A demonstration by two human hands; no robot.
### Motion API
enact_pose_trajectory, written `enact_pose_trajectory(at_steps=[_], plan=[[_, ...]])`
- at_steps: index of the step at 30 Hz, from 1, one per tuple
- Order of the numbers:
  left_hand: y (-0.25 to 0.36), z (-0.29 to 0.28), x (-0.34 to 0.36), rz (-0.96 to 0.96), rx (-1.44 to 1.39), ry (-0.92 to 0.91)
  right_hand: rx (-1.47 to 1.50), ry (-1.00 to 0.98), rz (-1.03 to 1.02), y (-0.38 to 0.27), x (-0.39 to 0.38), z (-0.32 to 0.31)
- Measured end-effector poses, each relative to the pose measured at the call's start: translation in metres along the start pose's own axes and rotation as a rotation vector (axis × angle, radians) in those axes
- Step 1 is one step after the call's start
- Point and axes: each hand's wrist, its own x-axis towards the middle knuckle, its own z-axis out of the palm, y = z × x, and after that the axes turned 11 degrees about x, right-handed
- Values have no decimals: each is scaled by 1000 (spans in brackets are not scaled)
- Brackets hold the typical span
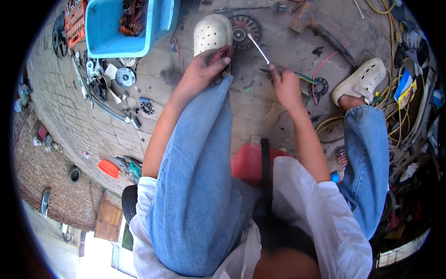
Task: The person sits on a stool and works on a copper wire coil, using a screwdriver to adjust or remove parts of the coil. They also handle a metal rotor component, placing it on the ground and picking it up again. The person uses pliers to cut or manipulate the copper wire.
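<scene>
My left hand (200, 73) is closed round a bundle of reddish copper wire (221, 55), just behind the toe of my left clog (213, 33). In my right hand (285, 87) is a screwdriver (258, 49) with a bright metal shaft and a flat tip; the fist hides most of its handle. The tip points at a round, dark-rimmed motor part (250, 24) lying on the ground beside the clog, and I cannot tell whether they touch. Close to my right hand lies a dark slotted ring (320, 87) with green and yellow wires by it.
A blue plastic tub (147, 42) with copper coils stands at the far left, next to an orange tool case (75, 23). A hammer (320, 32) lies toward my right clog (360, 81). Metal parts (125, 77) are scattered at left, yellow cable (330, 122) at right.
</scene>
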Motion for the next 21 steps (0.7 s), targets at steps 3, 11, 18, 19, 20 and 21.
enact_pose_trajectory(at_steps=[3,11,18,19,20,21], plan=[[0,0,0,-4,20,-1,143,-161,22,20,16,-15],[10,6,-2,-25,-5,15,416,-432,362,32,39,-38],[10,6,2,-59,20,16,533,-402,394,25,30,-26],[11,6,1,-60,22,17,491,-372,298,25,25,-20],[12,7,1,-62,23,18,330,-256,99,24,23,-15],[12,7,1,-68,31,30,290,-210,36,25,22,-10]])
